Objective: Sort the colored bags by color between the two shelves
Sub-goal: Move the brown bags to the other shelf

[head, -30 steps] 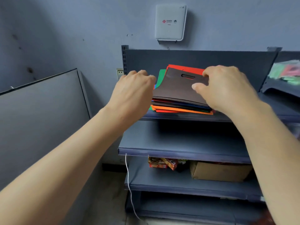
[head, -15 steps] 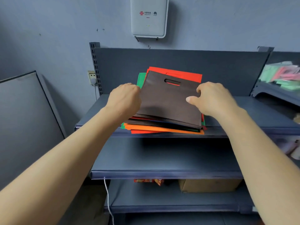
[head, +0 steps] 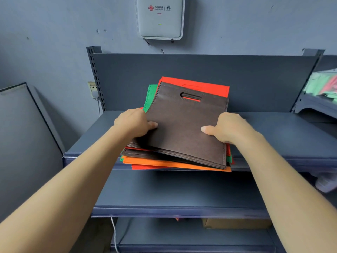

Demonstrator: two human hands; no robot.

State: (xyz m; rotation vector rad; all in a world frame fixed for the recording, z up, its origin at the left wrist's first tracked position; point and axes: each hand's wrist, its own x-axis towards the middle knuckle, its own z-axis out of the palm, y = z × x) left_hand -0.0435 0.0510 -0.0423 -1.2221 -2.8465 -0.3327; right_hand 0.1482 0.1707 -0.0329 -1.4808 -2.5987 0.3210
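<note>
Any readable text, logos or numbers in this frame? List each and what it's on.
"中国联通": on the white wall box, next to a red knot logo.
Small line under that: too small to read.
Word under the second logo on the same box: too blurred to read.
brown bag: no print visible.
cardboard box: no readable text.

White box (head: 160,17) high on the far wall (head: 54,33), near its top a red China Unicom knot logo, grey characters 中国联通 just right of it, smaller Latin line beneath too fine to read, then a thin divider, Huawei petal logo at right, word under it illegible
</note>
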